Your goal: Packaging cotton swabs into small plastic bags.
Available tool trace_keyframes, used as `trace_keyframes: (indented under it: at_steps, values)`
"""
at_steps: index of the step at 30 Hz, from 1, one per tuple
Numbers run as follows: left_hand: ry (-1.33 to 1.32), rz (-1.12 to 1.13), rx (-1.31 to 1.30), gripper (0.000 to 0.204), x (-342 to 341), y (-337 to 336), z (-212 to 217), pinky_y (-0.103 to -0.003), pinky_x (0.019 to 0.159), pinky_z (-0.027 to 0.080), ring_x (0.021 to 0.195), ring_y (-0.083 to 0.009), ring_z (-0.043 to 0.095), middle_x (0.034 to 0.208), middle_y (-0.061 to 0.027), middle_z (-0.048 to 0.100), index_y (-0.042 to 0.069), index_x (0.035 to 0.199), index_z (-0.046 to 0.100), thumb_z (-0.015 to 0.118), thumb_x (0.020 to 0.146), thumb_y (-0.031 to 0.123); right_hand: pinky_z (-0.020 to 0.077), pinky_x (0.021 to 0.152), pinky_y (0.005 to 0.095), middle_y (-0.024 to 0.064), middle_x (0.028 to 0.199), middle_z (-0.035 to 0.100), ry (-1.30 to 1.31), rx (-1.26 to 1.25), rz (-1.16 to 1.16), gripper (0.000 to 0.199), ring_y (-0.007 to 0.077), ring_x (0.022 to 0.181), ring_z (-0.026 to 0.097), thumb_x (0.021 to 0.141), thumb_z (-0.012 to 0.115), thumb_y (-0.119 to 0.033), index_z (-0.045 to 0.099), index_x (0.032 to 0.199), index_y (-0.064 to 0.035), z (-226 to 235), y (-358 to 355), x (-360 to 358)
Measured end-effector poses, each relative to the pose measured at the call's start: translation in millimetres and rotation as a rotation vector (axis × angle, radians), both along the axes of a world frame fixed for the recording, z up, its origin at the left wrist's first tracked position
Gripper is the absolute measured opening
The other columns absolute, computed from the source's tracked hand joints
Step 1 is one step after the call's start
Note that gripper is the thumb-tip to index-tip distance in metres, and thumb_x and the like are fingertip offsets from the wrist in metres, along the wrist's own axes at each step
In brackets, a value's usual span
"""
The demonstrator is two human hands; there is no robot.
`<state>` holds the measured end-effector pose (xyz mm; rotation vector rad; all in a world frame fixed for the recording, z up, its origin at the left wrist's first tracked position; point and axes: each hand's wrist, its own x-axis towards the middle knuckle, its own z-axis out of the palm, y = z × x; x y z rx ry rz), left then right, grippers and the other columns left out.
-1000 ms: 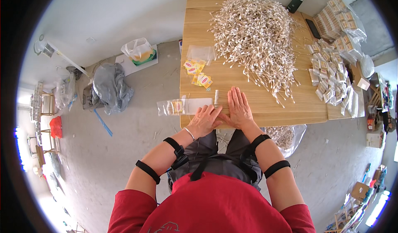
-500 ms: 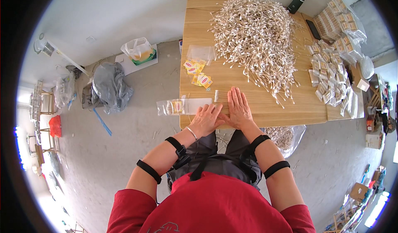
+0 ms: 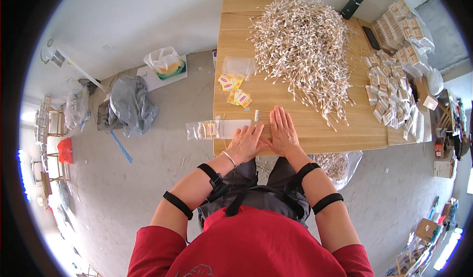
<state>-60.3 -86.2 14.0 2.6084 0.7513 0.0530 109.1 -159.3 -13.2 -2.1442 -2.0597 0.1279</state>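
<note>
A short row of cotton swabs [image 3: 262, 115] lies side by side on the wooden table near its front edge. Flat along the right side of the row rests my right hand [image 3: 283, 133], its fingers stretched out and held straight. My left hand [image 3: 244, 142] touches the near left part of the row, with fingers bent slightly and its thumb by the right hand's thumb; neither grips anything visible. The near part of the swabs is hidden by my hands. Left of them lie a white card strip [image 3: 235, 128] and a clear bag with swabs and a yellow label [image 3: 210, 128].
A large heap of loose cotton swabs [image 3: 303, 50] covers the table's far middle. Yellow cards [image 3: 239, 98] and clear bags [image 3: 239, 66] lie at the left. Packed swab bags [image 3: 391, 87], a phone [image 3: 371, 37] and a dark green bottle [image 3: 352, 6] stand or lie right.
The view has shifted very slightly. Both hands stay at the row of swabs, with hardly any movement between the frames.
</note>
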Motion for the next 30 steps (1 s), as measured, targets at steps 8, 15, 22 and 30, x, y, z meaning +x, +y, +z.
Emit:
trace_keyframes:
  at_steps: [8,15,22,30]
  values:
    - [0.023,0.065,-0.054,0.076,8,2,8,-0.047,0.084,0.043,0.100,-0.0341,0.057,0.113,-0.0164,0.056,0.004,0.143,0.031,0.059,0.087,0.047,0.0119,0.118,0.0443,0.0225,0.154,0.016,-0.020,-0.047,-0.012,0.099,0.0346,0.144,0.013,0.081,0.055,-0.060,0.018,0.146,0.0060,5,1,-1]
    - [0.059,0.039,-0.061,0.074,11,4,8,-0.048,0.085,0.043,0.102,-0.0352,0.057,0.114,-0.0179,0.057,0.003,0.141,0.033,0.059,0.087,0.047,0.0112,0.118,0.0440,0.0226,0.154,0.015,-0.039,-0.055,-0.008,0.101,0.0350,0.145,0.013,0.076,0.061,-0.054,0.018,0.146,0.0060,5,0,1]
    - [0.079,0.066,-0.104,0.080,13,8,10,-0.050,0.085,0.044,0.100,-0.0367,0.059,0.114,-0.0198,0.058,0.003,0.144,0.026,0.060,0.086,0.047,0.0102,0.118,0.0435,0.0222,0.154,0.015,-0.094,-0.144,-0.004,0.097,0.0342,0.145,0.012,0.078,0.057,-0.052,0.018,0.146,0.0061,11,1,-2]
    - [0.147,0.092,-0.166,0.082,20,12,8,-0.052,0.086,0.045,0.103,-0.0377,0.060,0.117,-0.0212,0.059,0.004,0.146,0.023,0.061,0.086,0.044,0.0098,0.118,0.0432,0.0213,0.155,0.015,-0.015,-0.096,-0.027,0.097,0.0334,0.145,0.010,0.078,0.055,-0.053,0.018,0.146,0.0053,7,1,-1]
